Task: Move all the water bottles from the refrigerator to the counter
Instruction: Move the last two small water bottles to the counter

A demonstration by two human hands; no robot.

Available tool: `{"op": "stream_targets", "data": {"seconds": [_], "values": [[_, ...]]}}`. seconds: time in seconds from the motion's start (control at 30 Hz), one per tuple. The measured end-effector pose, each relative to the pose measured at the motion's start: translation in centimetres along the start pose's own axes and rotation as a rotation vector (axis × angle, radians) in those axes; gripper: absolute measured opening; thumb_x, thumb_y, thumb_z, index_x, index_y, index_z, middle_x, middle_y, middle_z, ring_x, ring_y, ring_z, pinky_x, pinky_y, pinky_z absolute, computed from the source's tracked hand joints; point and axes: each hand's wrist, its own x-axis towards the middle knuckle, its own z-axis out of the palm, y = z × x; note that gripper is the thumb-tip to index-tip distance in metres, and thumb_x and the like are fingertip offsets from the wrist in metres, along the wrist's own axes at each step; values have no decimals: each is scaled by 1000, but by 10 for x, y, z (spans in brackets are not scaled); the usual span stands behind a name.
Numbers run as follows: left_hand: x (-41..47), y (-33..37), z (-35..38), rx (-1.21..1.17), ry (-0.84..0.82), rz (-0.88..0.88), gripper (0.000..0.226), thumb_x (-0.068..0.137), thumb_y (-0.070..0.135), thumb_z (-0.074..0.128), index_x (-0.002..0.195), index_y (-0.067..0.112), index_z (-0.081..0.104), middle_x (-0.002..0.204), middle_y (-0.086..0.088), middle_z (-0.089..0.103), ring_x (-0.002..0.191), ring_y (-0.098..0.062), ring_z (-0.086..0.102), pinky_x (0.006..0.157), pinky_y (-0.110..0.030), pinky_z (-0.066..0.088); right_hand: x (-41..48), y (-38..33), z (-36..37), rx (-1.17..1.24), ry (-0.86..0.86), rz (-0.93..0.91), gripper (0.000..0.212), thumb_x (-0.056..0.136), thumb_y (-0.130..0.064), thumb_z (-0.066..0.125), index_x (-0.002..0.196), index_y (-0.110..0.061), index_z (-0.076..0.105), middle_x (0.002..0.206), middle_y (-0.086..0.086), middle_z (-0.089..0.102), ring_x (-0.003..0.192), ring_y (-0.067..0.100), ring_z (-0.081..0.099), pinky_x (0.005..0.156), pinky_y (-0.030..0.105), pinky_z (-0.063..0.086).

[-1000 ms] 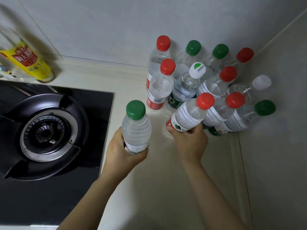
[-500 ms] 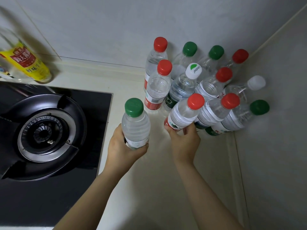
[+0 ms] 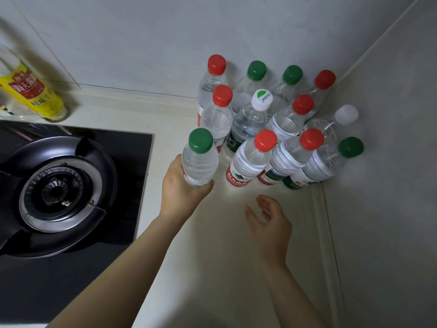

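The pale counter [image 3: 220, 268] met a corner where a cluster of water bottles [image 3: 248, 121] stood. At the cluster's left edge, the left hand [image 3: 179, 192] curled round the lower half of an upright green-capped bottle [image 3: 199, 162]. Just in front of the cluster, the right hand [image 3: 269, 223] hung loose-fingered, holding nothing.

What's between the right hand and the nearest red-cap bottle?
Nothing: just bare counter between the right hand and the red-cap bottle, per the head view.
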Motion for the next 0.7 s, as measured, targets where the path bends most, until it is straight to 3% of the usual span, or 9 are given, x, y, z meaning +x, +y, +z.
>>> {"op": "stream_targets", "data": {"seconds": [0.1,0.27,0.43,0.57,0.7], "values": [[6,-2,10,14,-14,42,34,65,24,81,87,15,57,82,-4,63,76,-22,63,61,-38,55,-2,5,-9,-9,-6,8,41,80,-25,78,118,-18,65,116,-5,68,108,10,62,97,29,49],[20,-17,29,48,-55,69,42,62,40,79,84,13,56,78,-4,57,80,-30,60,60,-25,44,-4,15,-20,-13,-6,40,41,80,-26,78,118,-18,64,116,-5,68,109,12,62,97,31,49],[23,-18,37,59,-46,92,44,65,38,78,84,7,54,79,-15,56,83,-41,57,60,-37,48,-5,20,-24,-22,2,32,41,79,-23,79,117,-15,65,114,-5,68,108,11,62,98,32,50],[25,-19,38,71,-53,91,48,65,46,79,94,14,58,86,-6,61,83,-26,62,68,-40,56,-4,18,-24,-9,3,28,41,79,-22,79,117,-15,65,114,-4,68,107,11,62,97,32,50],[24,-17,35,97,-98,49,54,63,48,81,106,25,58,100,3,64,96,-18,63,77,-41,57,0,14,-23,-11,-1,10,40,79,-19,78,117,-14,65,114,-2,69,106,11,63,97,30,49]]}}
